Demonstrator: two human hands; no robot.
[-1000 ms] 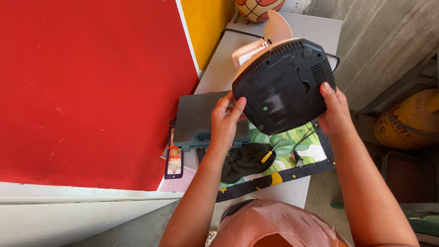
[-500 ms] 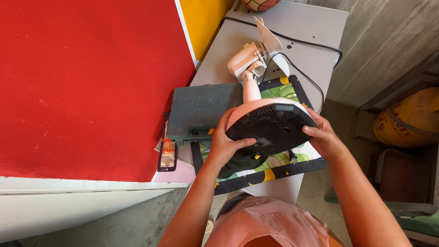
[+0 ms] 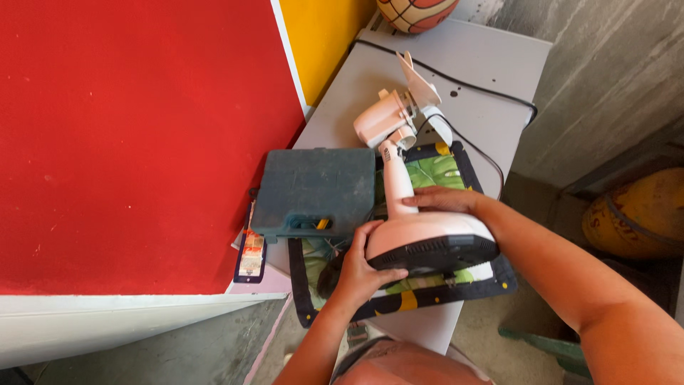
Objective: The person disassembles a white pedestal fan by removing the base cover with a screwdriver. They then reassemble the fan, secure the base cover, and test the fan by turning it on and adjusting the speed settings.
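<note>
Fan base [image 3: 427, 242] clasped between left hand [image 3: 360, 267] and right hand [image 3: 445, 201], over mat [image 3: 456, 171].

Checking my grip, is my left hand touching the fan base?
Touching. The head view shows the left hand with its fingers wrapped against the edge of the fan base, no gap between them.

A grey table [image 3: 499, 64] stands against a wall panel painted red [image 3: 135, 135] and yellow [image 3: 324, 36], with a white lower edge [image 3: 107, 317]. The floor [image 3: 598, 93] is bare grey concrete. One basketball [image 3: 417, 11] rests at the table's far end; another ball [image 3: 638, 221] lies on the floor at right. Lighting is bright and even.
</note>
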